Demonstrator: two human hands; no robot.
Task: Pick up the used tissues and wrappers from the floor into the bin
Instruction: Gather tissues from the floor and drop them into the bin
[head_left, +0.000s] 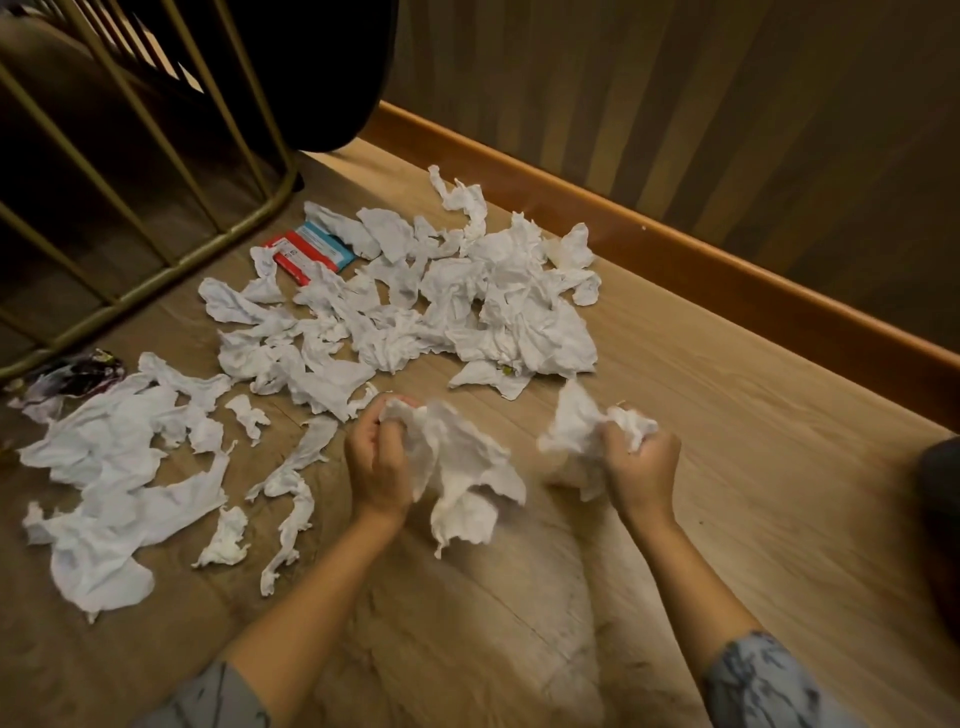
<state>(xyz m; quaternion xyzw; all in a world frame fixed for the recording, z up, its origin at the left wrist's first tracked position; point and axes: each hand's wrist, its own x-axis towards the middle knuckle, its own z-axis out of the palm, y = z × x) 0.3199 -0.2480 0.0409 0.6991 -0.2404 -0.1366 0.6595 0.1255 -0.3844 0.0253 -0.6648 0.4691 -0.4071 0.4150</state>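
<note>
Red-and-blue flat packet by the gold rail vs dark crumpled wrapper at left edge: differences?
1. The red-and-blue flat packet lies flat and rectangular; the dark crumpled wrapper is scrunched and shapeless.
2. The packet is bright red, blue and white; the wrapper is dark purple-black and glossy.
3. White crumpled tissues overlap the packet's edges; the wrapper lies mostly uncovered, with tissue only at its lower edge.
Both lie on the wooden floor near the gold metal rail, and neither hand touches them.

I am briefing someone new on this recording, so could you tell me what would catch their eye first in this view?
First, the big heap of crumpled white tissues spread over the wooden floor, with more strewn to the left. Next, the two hands in the foreground: the left hand and the right hand each clutch a wad of tissue. A red and blue wrapper peeks out at the heap's far left edge, near a gold metal frame.
</note>
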